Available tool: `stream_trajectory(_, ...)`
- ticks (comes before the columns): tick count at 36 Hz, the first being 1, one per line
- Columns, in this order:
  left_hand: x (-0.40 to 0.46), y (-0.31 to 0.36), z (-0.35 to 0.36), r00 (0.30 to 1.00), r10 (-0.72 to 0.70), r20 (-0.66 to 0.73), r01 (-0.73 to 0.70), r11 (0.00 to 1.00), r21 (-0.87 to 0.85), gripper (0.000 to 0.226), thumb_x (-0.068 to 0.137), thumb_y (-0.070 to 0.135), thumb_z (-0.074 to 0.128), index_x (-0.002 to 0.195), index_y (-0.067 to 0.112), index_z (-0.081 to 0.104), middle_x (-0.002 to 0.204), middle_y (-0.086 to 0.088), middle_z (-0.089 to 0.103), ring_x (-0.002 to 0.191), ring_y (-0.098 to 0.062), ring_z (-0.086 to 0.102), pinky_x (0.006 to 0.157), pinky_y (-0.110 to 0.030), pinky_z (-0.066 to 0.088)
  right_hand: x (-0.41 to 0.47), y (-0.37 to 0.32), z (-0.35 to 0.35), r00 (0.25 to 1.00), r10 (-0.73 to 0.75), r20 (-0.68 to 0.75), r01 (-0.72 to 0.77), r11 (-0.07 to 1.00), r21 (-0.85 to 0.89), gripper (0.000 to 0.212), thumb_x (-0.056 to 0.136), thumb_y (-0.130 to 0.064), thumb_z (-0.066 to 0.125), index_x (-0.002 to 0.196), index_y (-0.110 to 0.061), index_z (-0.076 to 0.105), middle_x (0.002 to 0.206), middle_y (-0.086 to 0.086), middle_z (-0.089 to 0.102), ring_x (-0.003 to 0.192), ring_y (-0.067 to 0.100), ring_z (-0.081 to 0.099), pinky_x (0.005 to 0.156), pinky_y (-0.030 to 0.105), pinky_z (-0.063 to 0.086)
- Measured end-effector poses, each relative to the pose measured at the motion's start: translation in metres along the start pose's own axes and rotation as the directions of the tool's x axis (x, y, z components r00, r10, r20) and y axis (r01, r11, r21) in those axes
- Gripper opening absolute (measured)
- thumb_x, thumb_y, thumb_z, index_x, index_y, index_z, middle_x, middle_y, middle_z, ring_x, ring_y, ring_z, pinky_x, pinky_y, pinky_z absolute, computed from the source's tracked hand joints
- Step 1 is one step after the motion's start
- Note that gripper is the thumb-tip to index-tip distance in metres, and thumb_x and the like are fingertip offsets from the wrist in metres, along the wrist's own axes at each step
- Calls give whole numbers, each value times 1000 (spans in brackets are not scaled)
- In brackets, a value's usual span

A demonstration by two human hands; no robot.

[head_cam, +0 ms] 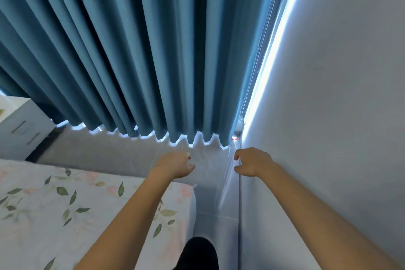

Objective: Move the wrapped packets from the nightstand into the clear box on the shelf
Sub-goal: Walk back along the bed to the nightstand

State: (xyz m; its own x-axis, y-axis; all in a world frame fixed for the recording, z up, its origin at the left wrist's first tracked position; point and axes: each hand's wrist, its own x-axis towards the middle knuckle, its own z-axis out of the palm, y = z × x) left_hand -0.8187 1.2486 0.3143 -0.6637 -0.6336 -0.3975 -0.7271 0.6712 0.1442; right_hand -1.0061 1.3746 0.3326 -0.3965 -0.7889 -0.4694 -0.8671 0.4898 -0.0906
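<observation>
Both arms stretch forward over the narrow floor strip between the bed and the wall. My left hand hangs with loosely curled fingers and holds nothing. My right hand is close to the wall, fingers also loosely curled and apart, with nothing in it. A white nightstand with two drawer handles stands at the far left beside the bed; its top is cut off by the frame edge. No wrapped packets, clear box or shelf are in view.
A blue pleated curtain fills the space ahead, its hem just beyond my hands. A bed with a floral sheet lies to the left. A plain wall runs along the right, with bright light at the curtain's edge.
</observation>
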Motion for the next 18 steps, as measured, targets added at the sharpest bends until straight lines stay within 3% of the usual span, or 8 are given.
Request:
stream_trajectory(2,19,2,-5,1000,-8,-23,7,1000,-25,49,95,43,45,136,15,48,92,18,45,119,-23,51,82,-28,33,18,8,-11,1000,8,-14,-8,999,39,43,88,-33,51,131,-31,48,126,-4,55,113,20,57,84,29,42)
stream_trajectory(4,39,9,-10,1000,-16,14,17,996,-88,49,95,41,47,137,15,46,119,4,57,118,-24,52,88,-32,42,35,17,-19,999,22,-26,-20,997,81,43,88,-34,51,131,-31,47,124,-3,56,110,20,58,84,29,44)
stream_trajectory(7,70,17,-17,997,3,74,5,994,-111,48,96,41,46,138,18,45,131,-1,57,119,-22,53,92,-33,44,61,31,-27,999,39,-35,-35,992,118,44,88,-33,52,131,-31,46,123,-3,57,113,19,54,88,30,46)
stream_trajectory(13,147,10,-48,998,22,51,-17,996,-93,44,96,38,45,134,17,46,119,-6,63,114,-23,53,81,-32,40,131,48,-54,999,41,-8,-40,993,110,43,88,-37,55,130,-30,48,126,-3,57,114,18,55,91,30,48)
stream_trajectory(18,227,-29,-83,998,-58,20,60,990,-129,45,94,42,44,135,24,44,120,1,60,111,-22,55,83,-33,44,222,46,-95,1000,19,-6,-19,999,39,43,87,-38,55,129,-30,49,128,-3,57,114,19,55,94,31,48)
